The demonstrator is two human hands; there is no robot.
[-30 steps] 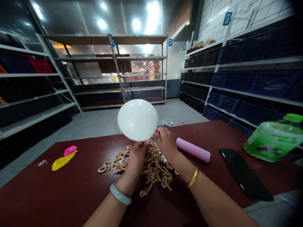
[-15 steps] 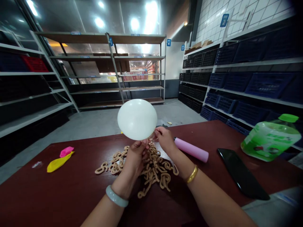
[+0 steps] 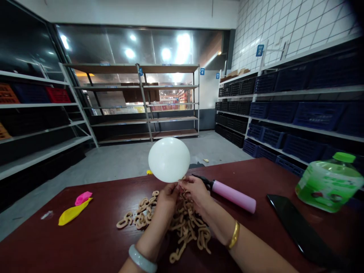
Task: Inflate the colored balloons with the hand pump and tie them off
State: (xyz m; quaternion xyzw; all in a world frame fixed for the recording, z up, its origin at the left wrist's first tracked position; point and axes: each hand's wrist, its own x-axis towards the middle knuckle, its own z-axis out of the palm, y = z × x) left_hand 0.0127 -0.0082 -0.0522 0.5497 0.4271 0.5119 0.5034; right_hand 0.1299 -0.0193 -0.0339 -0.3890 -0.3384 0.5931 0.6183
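A white inflated balloon stands above the far part of the table, its neck pointing down toward me. My left hand is closed, pinching at the balloon's neck from below. Beside it, my right hand is closed too, thumb and fingers pressed together at the same neck; the fingers hide the neck itself. Beneath both hands lies a heap of tan, curled, looped strands on the dark red table. A pink hand pump with a black nozzle end lies just right of my right hand.
At the left of the table lie a yellow uninflated balloon, a pink one and a crumpled clear scrap. On the right are a black phone-like slab and a green-capped jug. Shelves with crates line the walls.
My view has tilted up, so everything sits lower in the picture. My right hand has moved in against my left at the balloon's neck, and the pump's black end is now uncovered.
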